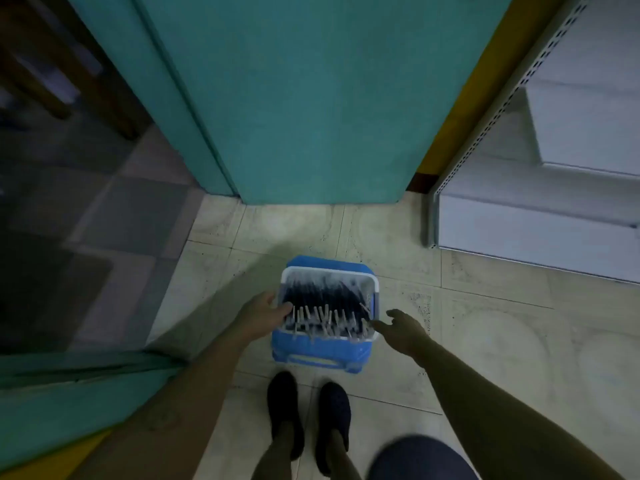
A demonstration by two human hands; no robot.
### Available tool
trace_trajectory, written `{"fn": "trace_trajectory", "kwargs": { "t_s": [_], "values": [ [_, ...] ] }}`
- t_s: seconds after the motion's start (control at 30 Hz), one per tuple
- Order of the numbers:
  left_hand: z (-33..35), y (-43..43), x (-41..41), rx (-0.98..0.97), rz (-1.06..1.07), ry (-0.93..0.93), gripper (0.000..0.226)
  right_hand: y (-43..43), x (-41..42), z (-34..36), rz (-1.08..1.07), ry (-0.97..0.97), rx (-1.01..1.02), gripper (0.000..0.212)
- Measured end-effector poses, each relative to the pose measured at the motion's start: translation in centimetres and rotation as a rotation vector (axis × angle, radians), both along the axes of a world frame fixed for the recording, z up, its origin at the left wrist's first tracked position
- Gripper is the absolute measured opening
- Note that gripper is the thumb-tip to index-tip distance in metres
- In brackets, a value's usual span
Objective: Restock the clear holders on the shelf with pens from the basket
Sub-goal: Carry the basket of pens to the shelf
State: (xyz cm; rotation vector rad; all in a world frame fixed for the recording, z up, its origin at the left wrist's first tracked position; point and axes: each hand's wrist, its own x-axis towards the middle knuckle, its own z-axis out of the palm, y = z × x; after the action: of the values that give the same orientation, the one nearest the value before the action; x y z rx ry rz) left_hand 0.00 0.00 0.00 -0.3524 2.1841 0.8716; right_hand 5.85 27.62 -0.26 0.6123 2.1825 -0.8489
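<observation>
So, the basket (375,296) is parked on the tile floor (485,341), packed with pens (325,306). Its left rim is touched by the left hand (266,313), fingers mostly straight, nothing gripped. The right hand (401,329) is held just off its near right corner, loosely spread and empty. Open floor is left to the basket's right, and further right and back sits the white shelf (536,237). Straight behind the basket the way is closed off by a teal panel (311,98). Dark shoes (284,403) are planted just on its near side.
</observation>
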Motion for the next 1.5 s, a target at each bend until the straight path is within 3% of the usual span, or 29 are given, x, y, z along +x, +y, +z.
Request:
{"fn": "trace_trajectory", "kwargs": {
  "t_s": [0.2, 0.33, 0.43, 0.53, 0.83, 1.03, 1.2, 1.5],
  "values": [
    [-7.0, 0.8, -2.9, 0.044, 0.294, -0.075, 0.064, 0.3, -3.4, -5.3, -0.167, 0.008, 0.012, 0.07],
    [-9.4, 1.2, -2.9, 0.164, 0.471, -0.159, 0.022, -0.2, -3.6, -7.0, -0.281, -0.064, -0.056, 0.06],
    [-10.5, 0.6, -3.2, 0.218, 0.54, -0.187, 0.024, -0.7, -3.6, -7.8, -0.375, -0.075, -0.168, 0.033],
    [-10.3, 0.3, -3.4, 0.33, 0.608, -0.241, 0.021, -0.6, -3.9, -8.0, -0.507, -0.089, -0.28, 0.025],
    [-8.3, -0.2, -2.4, 0.509, 0.756, -0.393, 0.035, -0.6, -5.0, -7.2, -0.593, -0.135, -0.423, 0.057],
    [-8.7, -0.5, -2.4, 0.434, 0.702, -0.352, 0.052, -1.1, -4.9, -7.2, -0.642, -0.148, -0.388, 0.055],
    [-5.4, -1.9, -1.9, 0.439, 0.718, -0.318, 0.04, -1.6, -4.3, -4.1, -0.711, -0.143, -0.422, 0.041],
    [7.9, -4.6, -5.6, 0.425, 0.648, -0.081, 0.026, -3.4, -8.5, 9.6, -0.621, 0.125, -0.439, 0.023]
  ]
}}
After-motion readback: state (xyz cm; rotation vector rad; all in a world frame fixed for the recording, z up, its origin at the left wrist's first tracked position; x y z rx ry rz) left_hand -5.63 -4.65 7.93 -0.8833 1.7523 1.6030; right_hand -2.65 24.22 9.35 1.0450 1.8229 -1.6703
